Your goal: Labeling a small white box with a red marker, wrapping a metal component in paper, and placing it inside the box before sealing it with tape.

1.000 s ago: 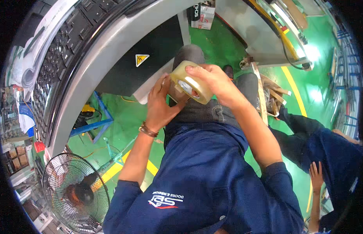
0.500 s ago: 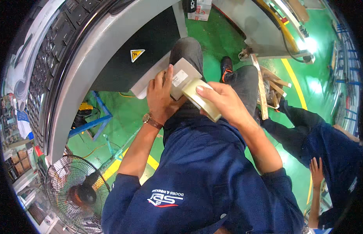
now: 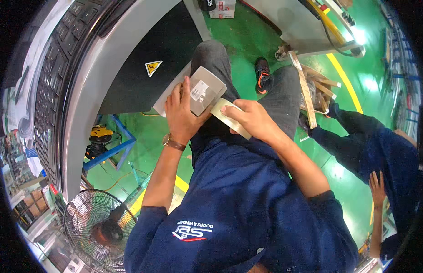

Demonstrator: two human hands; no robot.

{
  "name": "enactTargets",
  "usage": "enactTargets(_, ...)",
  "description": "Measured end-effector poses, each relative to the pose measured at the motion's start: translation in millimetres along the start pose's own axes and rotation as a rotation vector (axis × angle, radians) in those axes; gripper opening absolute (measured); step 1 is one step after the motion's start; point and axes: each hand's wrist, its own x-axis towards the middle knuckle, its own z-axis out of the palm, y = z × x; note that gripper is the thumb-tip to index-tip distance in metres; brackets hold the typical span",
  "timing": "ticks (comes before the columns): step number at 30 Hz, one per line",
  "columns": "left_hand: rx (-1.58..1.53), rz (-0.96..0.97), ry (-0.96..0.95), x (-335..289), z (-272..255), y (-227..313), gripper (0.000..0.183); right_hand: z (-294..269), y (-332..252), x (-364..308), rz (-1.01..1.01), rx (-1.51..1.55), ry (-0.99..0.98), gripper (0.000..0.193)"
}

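Over my lap, my left hand [image 3: 182, 111] grips a small grey-brown box [image 3: 210, 86] with a white label on its upper face. My thumb runs beneath the box and the fingers lie along its left side. My right hand [image 3: 251, 119] is closed round a wide roll of pale yellowish tape [image 3: 228, 119], thumb on its outer surface. The roll's upper left end is right against the box's lower right edge. Whether a strip of tape runs onto the box I cannot tell.
A grey machine panel with a keyboard [image 3: 61, 68] curves along my left. Below it stand a black fan [image 3: 104, 230] and a blue metal frame [image 3: 113, 152]. A wooden crate of offcuts [image 3: 318, 88] lies right of my knee. Another person [image 3: 380, 159] is at the far right.
The box and both hands have shifted slightly left. The tape roll has turned, its side opening less visible, and stays close to the box's lower right edge.
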Motion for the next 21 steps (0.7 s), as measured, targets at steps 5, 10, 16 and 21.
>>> enactTargets(5,0.161,0.114,-0.223,12,-42,0,0.108,0,6,14,-0.064,-0.178,0.020,0.060)
enactTargets(10,-0.371,-0.001,-0.470,35,-31,-9,0.098,4,3,16,-0.067,-0.239,0.025,0.068)
enactTargets(16,-0.193,0.016,-0.273,41,22,-4,0.110,3,-9,9,-0.131,-0.401,0.049,0.073)
enactTargets(21,-0.155,0.039,-0.245,41,25,7,0.119,3,5,4,-0.061,-0.590,0.222,0.074)
